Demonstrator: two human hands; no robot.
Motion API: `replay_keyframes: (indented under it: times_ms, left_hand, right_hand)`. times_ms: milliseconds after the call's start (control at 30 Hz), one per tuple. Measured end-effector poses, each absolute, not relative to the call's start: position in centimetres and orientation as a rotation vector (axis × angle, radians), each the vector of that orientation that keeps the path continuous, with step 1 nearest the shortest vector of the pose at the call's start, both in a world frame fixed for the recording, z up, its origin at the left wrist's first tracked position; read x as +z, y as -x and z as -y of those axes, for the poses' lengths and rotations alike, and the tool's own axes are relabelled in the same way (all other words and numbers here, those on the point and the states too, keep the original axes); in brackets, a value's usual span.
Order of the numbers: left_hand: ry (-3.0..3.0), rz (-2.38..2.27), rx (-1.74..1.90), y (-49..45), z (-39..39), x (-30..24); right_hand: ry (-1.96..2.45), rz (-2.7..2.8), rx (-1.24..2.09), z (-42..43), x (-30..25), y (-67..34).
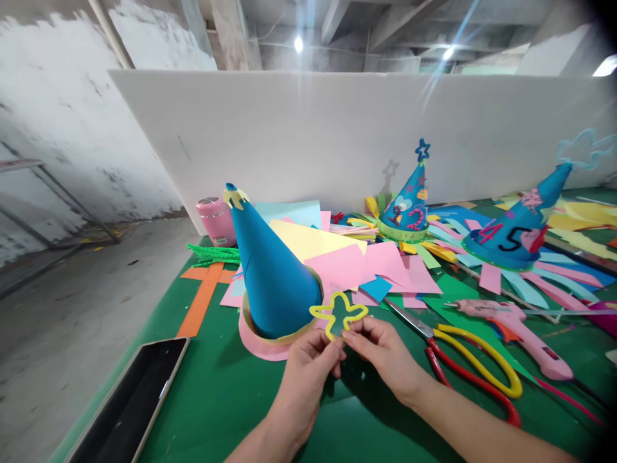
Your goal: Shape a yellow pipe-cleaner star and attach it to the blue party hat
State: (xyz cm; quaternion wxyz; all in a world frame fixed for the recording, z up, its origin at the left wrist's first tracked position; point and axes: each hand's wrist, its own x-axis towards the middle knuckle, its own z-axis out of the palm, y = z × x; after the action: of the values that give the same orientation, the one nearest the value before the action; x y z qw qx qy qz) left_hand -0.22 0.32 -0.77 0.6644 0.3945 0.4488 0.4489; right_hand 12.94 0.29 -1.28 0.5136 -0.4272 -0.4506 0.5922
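Both hands meet in front of me over the green table, pinching a yellow pipe-cleaner star (357, 315) at its lower end. My left hand (308, 370) has its fingers closed on the lower left part. My right hand (385, 357) is closed on the lower right part. Just behind them stands a blue paper cone hat (272, 276), leaning a little left, with a pink paper brim (263, 350) and a yellow paper piece (236, 199) around its tip. The star's left point overlaps the hat's lower right edge in view; I cannot tell whether they touch.
Scissors (463, 360) and a pink glue gun (525, 334) lie at right. Two decorated hats (407, 199) stand farther back among paper strips. A phone (130, 405), orange strips (205, 299), green pipe cleaners (214, 255) and a pink container (216, 222) are at left. A white board (289, 135) rises behind.
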Motion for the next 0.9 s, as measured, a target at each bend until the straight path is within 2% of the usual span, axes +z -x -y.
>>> replay_keyframes:
  times_ms: [200, 567, 900]
  left_hand:
    - [-0.935, -1.002, 1.008, 0.2, -0.3, -0.9]
    - [-0.984, -0.994, 0.919, 0.3, -0.2, -0.3]
    - [-0.949, -0.976, 0.921, 0.2, 0.0, 0.0]
  right_hand:
    - [1.074, 1.123, 1.403, -0.4, -1.4, -13.3]
    - [1.090, 1.679, 1.365, -0.8, 0.1, -15.2]
    - [1.029, 1.643, 1.435, -0.9, 0.1, -15.4]
